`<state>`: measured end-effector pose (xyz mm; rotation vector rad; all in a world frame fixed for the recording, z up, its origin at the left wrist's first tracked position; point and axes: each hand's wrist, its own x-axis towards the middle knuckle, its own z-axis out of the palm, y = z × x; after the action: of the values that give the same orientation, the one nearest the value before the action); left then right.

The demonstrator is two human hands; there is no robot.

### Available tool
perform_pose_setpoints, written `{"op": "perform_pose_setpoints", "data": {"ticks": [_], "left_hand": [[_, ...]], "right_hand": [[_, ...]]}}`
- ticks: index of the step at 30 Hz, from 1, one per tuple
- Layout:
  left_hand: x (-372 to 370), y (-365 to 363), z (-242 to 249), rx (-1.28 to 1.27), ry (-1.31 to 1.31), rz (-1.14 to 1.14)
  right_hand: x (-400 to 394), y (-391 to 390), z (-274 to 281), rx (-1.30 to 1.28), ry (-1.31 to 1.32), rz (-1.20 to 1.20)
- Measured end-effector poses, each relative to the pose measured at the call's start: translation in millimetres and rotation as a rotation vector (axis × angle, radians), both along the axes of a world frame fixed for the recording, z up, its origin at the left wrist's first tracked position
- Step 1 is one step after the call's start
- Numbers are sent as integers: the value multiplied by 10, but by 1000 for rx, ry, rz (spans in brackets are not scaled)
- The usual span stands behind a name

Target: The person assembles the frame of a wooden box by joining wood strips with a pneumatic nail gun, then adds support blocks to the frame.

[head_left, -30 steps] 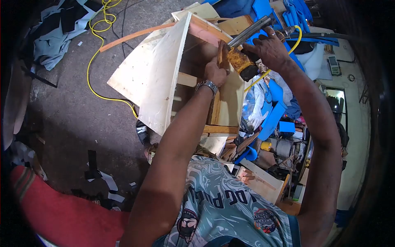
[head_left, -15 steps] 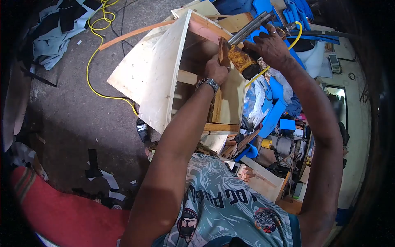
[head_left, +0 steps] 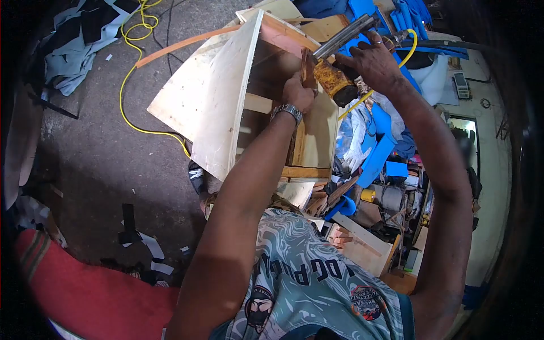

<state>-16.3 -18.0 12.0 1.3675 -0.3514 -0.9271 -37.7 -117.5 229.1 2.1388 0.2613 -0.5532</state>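
Observation:
In the head view my left hand, with a metal watch at the wrist, is closed around a short wooden strip inside an open plywood box. My right hand grips a nail gun with a worn yellow body and a long silver magazine. The tool's nose is right at the upper end of the strip, close to my left hand. A yellow air hose runs from the tool's rear. Wooden battens line the box's inner edges.
Blue sheets, plastic and wood offcuts crowd the floor right of the box. A thin curved wood strip juts out left. Yellow hose snakes over the concrete floor. A red padded surface lies lower left, near cloth scraps.
The wooden strip and my left hand have shifted very slightly at the box. The nail gun stays almost in the same place in my right hand.

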Motion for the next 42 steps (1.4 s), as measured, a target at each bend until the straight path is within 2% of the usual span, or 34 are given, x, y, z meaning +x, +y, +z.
{"op": "perform_pose_setpoints", "data": {"ticks": [3, 6, 9, 10, 14, 19, 20, 26, 32, 34, 37, 42], "left_hand": [[-35, -44, -53, -50, 66, 18], [-55, -128, -200, -157, 75, 48], [-47, -111, -141, -36, -62, 58], [-34, -84, -88, -17, -55, 38], [-54, -111, -97, -14, -8, -14], [-31, -83, -44, 69, -58, -32], [-14, -57, -12, 74, -77, -32], [16, -11, 41, 89, -90, -55], [-1, -33, 8, 83, -95, -54], [25, -2, 39, 80, -67, -77], [-3, -33, 9, 124, -171, -39], [-33, -73, -38, 91, -96, -33]], "right_hand": [[-41, -19, -30, -10, -20, -54], [-62, 57, -1, -57, 48, -226], [-317, -69, 48, -70, 48, -215], [-405, -169, 44, -78, 24, -105], [-565, -235, 58, -77, -7, -151], [-455, -192, 26, -6, -58, -164], [-451, -231, -3, 16, -86, -96], [-269, -158, -16, 12, -10, -87], [-255, -265, -38, 19, -48, 34], [-264, -235, -39, 30, -54, 2], [-255, -134, -8, 17, -56, -21], [-238, -195, -54, 15, -61, 25]]}}
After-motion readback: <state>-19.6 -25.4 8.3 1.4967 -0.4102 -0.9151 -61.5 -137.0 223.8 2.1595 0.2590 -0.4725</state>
